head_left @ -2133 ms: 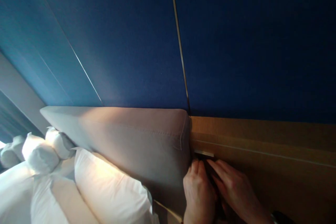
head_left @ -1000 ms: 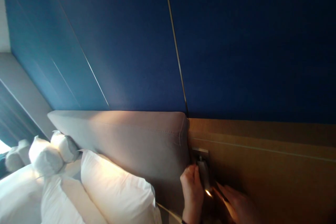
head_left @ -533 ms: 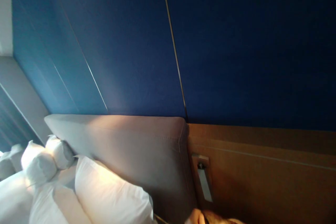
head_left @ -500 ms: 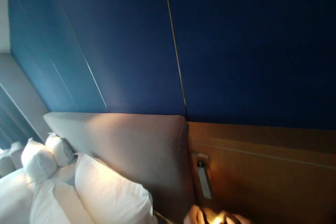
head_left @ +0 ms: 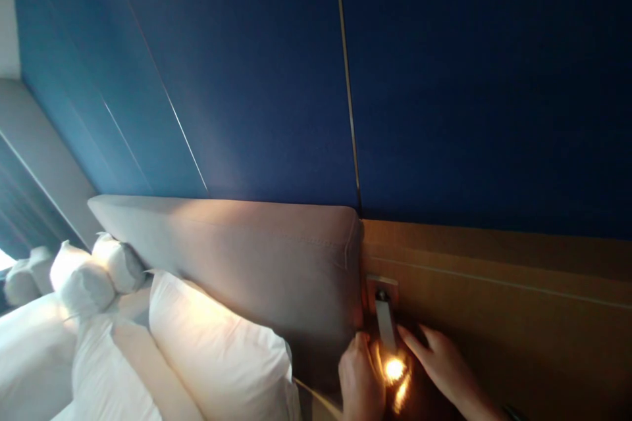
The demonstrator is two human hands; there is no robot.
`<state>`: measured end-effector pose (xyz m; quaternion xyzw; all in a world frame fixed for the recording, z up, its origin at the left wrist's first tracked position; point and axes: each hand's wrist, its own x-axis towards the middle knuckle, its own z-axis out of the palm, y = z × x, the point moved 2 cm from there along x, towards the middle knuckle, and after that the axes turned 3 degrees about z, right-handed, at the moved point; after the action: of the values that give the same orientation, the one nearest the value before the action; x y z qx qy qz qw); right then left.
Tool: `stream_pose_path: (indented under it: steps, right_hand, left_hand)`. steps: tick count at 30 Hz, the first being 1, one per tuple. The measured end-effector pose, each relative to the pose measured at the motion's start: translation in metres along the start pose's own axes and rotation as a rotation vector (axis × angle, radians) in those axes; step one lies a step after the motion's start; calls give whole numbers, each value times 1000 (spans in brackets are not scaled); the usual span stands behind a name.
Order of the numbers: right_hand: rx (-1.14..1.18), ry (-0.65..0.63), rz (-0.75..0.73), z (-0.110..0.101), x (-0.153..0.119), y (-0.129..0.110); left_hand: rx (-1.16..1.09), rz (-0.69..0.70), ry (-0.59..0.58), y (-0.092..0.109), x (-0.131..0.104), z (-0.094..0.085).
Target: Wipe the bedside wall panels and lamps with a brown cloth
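- While the reading lamp (head_left: 386, 325) glows at its tip, the left hand (head_left: 360, 381) curls just beside it, grip unclear.
- The right hand (head_left: 447, 365) lies spread on the wooden panel (head_left: 518, 316), seemingly adjusting the lamp; next, steady aiming.

Dark blue wall (head_left: 469, 79) above grey headboard (head_left: 257, 263), wooden panel (head_left: 518, 289) and white pillows (head_left: 217, 348).

- Wall panels (head_left: 469, 79): deep plain blue, split by thin pale metallic strips.
- Headboard (head_left: 257, 256): plain grey-taupe fabric with a stitched seam.
- Wooden panel (head_left: 518, 302): warm orange-brown with one pale line.
- Pillows (head_left: 217, 348): plain white, tinted warm yellow where lit.
- Reading lamp (head_left: 385, 322): silver-grey bar on a silver plate, glowing yellow-orange at its tip.
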<state>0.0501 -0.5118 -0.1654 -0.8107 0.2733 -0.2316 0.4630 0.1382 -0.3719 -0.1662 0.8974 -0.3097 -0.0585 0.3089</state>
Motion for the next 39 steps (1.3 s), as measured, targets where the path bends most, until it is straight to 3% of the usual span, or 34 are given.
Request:
stream_pose_path:
  steps: [2, 4, 6, 12, 18, 21, 24, 27, 29, 32, 35, 39]
  right_hand:
    - [85, -89, -34, -3, -2, 7]
    - [97, -78, -57, -7, -1, 12]
    - [53, -1, -48, -10, 1, 17]
    - [-35, 302, 48, -9, 0, 26]
    - [-35, 516, -176, -14, 2, -14]
    - [-28, 543, -315, -19, 8, -38]
    - [-81, 498, -522, -20, 4, -50]
    - [-220, 538, -755, -13, -6, -54]
    - [-293, 606, -778, -10, -8, -55]
    - [-409, 545, -762, -7, -3, -59]
    - [-549, 481, -789, -8, 3, -59]
    - [-636, 519, -841, -8, 6, -50]
  left_hand:
    - [-75, 24, -40, -4, -2, -2]
    - [-104, 32, -76, -7, -5, -5]
    - [-86, 44, -77, -7, -5, -7]
    - [-68, 38, 93, 7, 2, -4]
    - [-66, 44, 254, 40, 17, -27]
    - [-10, 170, 341, 60, 24, -45]
    - [8, 330, 304, 71, 25, -53]
    - [-91, 406, 248, 71, 22, -52]
    - [-142, 428, 236, 67, 21, -49]
    - [-172, 445, 241, 63, 25, -44]
    - [-210, 440, 308, 60, 29, -37]
    - [-290, 368, 461, 60, 31, -23]
